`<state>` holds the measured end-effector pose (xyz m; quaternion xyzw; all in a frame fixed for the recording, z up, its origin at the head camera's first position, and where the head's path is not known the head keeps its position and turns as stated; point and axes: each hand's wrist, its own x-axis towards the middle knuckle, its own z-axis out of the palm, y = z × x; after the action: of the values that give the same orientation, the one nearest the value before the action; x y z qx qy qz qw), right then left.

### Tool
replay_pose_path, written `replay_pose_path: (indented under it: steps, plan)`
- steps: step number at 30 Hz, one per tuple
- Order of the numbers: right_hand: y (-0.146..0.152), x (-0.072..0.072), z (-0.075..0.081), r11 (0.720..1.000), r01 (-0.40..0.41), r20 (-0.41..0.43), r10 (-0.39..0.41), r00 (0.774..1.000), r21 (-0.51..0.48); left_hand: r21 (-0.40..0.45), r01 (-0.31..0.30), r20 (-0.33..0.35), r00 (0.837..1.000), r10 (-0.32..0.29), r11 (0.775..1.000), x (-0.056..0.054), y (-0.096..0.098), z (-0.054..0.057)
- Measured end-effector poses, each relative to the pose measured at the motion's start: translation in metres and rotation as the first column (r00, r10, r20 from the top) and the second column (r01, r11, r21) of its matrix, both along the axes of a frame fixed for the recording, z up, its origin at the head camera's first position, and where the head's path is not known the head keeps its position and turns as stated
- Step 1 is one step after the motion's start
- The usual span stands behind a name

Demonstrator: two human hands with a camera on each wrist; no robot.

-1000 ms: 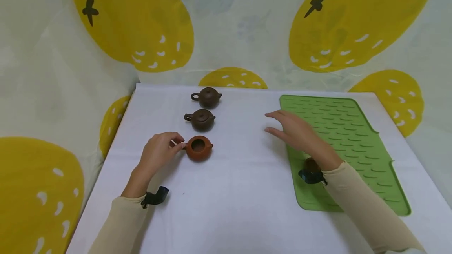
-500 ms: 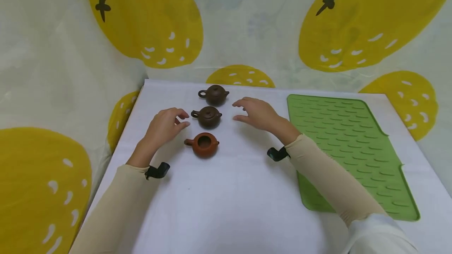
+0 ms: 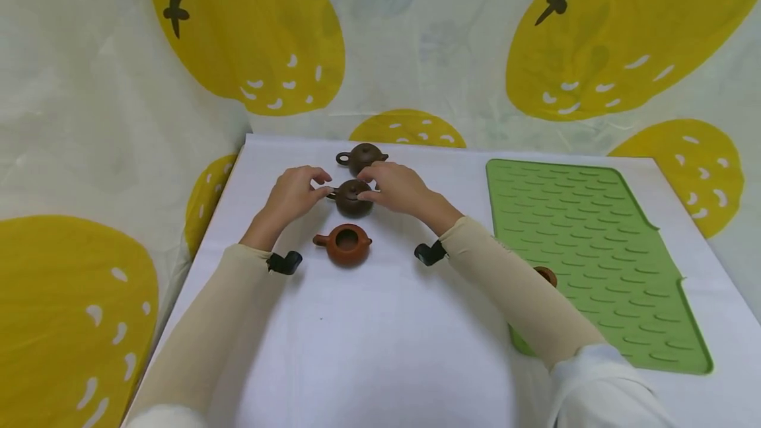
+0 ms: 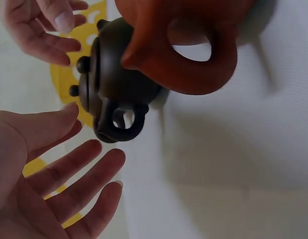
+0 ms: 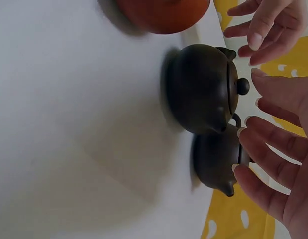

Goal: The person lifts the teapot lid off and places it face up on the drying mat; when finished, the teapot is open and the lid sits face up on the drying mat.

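A dark brown teapot (image 3: 353, 199) with its lid on stands between my hands, the middle one of three in a column. My left hand (image 3: 292, 195) is beside its handle, fingers spread and apart from it in the left wrist view. My right hand (image 3: 397, 186) hovers near its lid and spout, fingers parted and gently bent around no object. Behind it stands a second dark brown teapot (image 3: 364, 157), partly covered by my right hand. Closest to me is a reddish-brown teapot (image 3: 347, 245) without a lid, its opening facing up.
On the right of the white-covered table (image 3: 380, 349) lies a green ridged mat (image 3: 594, 243). A small round reddish-brown piece (image 3: 545, 275) on it is partly hidden by my right sleeve. A fruit-patterned cloth (image 3: 416, 38) hangs behind the table.
My left hand let go of the reddish-brown teapot's handle and moved up beside the middle teapot. My right hand came left from over the green mat to that same teapot.
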<state>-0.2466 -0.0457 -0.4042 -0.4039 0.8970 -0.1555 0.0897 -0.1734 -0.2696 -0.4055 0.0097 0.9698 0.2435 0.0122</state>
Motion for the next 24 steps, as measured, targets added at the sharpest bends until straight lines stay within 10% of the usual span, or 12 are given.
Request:
replay_pose_path:
  steps: [24]
  plan:
    - [-0.03, -0.004, -0.013, 0.994, 0.092, 0.013, -0.091, 0.996, -0.064, 0.071, -0.001, -0.037, 0.999, 0.004, 0.997, -0.02, -0.004, -0.027]
